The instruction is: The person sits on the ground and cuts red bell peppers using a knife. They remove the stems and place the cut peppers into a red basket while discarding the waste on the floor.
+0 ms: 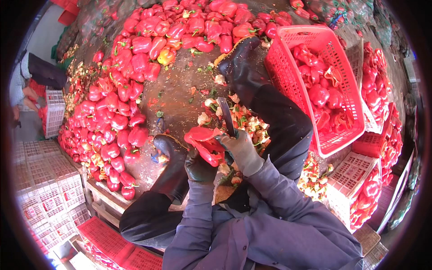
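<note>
My gloved left hand point(201, 166) holds an opened red bell pepper point(203, 137) from below, in front of my lap. In my gloved right hand point(241, 148) is a knife point(226, 113), its blade pointing away from me; the fingertips of this hand also touch the pepper's right side. Behind and right of the hands, between my legs, lies a heap of cut pepper cores point(251, 125) with seeds and green stems. Whole red peppers point(138, 64) form a wide curved pile ahead and to the left, with a yellow-orange pepper point(166, 56) at its inner edge.
A red plastic crate point(319, 150) with opened peppers stands right of my leg. More crates with peppers point(371, 84) stand farther right. White crates point(50, 192) are stacked at the left, beyond a wooden edge point(104, 192). Another person's arms point(30, 98) show at far left by a crate.
</note>
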Demonstrator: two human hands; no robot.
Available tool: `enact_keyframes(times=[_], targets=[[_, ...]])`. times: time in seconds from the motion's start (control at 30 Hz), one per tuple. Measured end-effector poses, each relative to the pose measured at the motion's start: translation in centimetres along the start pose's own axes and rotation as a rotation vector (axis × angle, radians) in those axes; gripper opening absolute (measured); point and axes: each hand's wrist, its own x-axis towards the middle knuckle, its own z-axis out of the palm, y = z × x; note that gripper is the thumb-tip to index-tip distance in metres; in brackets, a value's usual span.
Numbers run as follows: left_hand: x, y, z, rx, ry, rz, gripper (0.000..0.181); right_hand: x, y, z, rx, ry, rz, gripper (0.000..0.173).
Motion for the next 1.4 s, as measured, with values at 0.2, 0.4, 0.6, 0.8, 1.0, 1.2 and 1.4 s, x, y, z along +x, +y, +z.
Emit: enact_keyframes(times=[0.2,0.4,0.6,0.8,1.0,1.2,1.4], targets=[[-0.1,0.3,0.3,0.274,-0.064,-0.029,0.051,-0.3,1.6,-2.3,-0.292,-0.027,-0.410,0.024],[-0.6,-1.2,-1.1,0.614,0.053,0.074,0.058,-0.8,0.4,-2.8,-0.432,-0.124,-0.444,0.030],[-1.0,0.2,1.0,0.518,0.210,-0.102,0.037,0.6,-1.0,-4.9,-0.528,-0.139,-0.191,0.025],[-2.7,3.0,2.4,0.727,0.110,-0.311,0.034,4.1,4.0,-7.2,0.133,-0.277,-0.078,0.025],[-4.5,4.2,-0.6,0.739,0.094,-0.101,0.034,4.8,2.4,-7.6,-0.324,-0.237,0.061,0.024],[-4.8,4.9,4.4,0.165,-0.052,-0.017,0.043,3.9,1.2,-7.9,-0.229,-0.043,-0.022,0.017],[2.5,0.8,4.9,0.220,0.155,-0.015,0.028,2.1,-1.3,-11.3,0.004,0.078,-0.148,0.011]])
